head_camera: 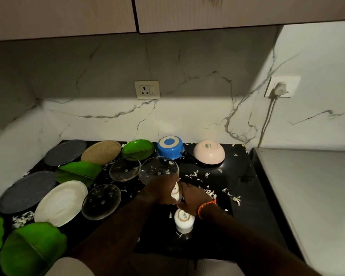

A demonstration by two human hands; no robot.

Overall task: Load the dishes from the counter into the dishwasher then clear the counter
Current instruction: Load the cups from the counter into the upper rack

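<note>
A clear glass plate [158, 172] is held up off the black table [241, 188], tilted, its far rim lifted and its near edge buried in the left hand [163, 193]. The left grip is pressed shut on that near edge, and white cups [176, 193] are pinned between the two hands as well. The right hand [193, 200] is closed in from the right, fingers curled against the cups; whether it carries their weight cannot be told.

The relation that counts is noted here: a second white cup [184, 220] stands upside down on the table just near of the right hand, almost under the wrist with the orange band [206, 206]. The right hand is plainly the nearer one; the cup's axis is upright, base up.

A reach straight back and down would probably be needed, and the right grip would have to be freed first. The risk is judged to be the tilted plate slipping while the load is carried by one hand.

Other plates are left across the left side, with a blue pot [170, 149] and a pink bowl [209, 153] at the far edge.
</note>
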